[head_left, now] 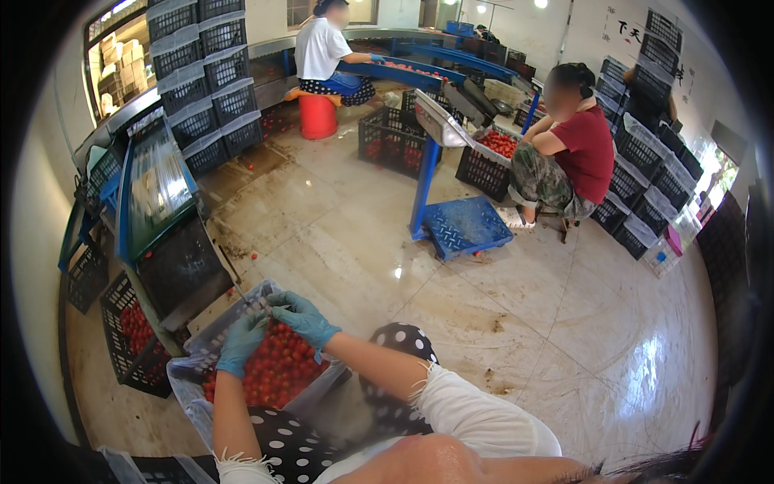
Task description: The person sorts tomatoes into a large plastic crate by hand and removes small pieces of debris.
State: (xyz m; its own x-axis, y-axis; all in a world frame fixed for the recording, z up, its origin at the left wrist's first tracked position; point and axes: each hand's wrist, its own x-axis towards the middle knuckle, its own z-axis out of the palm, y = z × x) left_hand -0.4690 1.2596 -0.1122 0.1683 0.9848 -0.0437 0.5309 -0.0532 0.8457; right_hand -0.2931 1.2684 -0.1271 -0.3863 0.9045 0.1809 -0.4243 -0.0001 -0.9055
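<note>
We observe both forearms bare, reaching forward from the lower edge. Our left hand point(240, 344) wears a teal glove, fingers curled downward. Our right hand point(303, 318), likewise gloved, lies just beside it, fingers partly bent.

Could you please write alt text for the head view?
Two gloved hands, left and right, reach into a plastic-lined crate of small red tomatoes. Beyond, on a wet tiled floor, two seated people sort tomatoes beside black crates and a blue scale.

Glossy, wet-looking tiled floor point(500, 323) — matt black plastic lattice crates point(205, 60), clear filmy liner point(242, 302), smooth teal rubber gloves point(302, 319)
</note>
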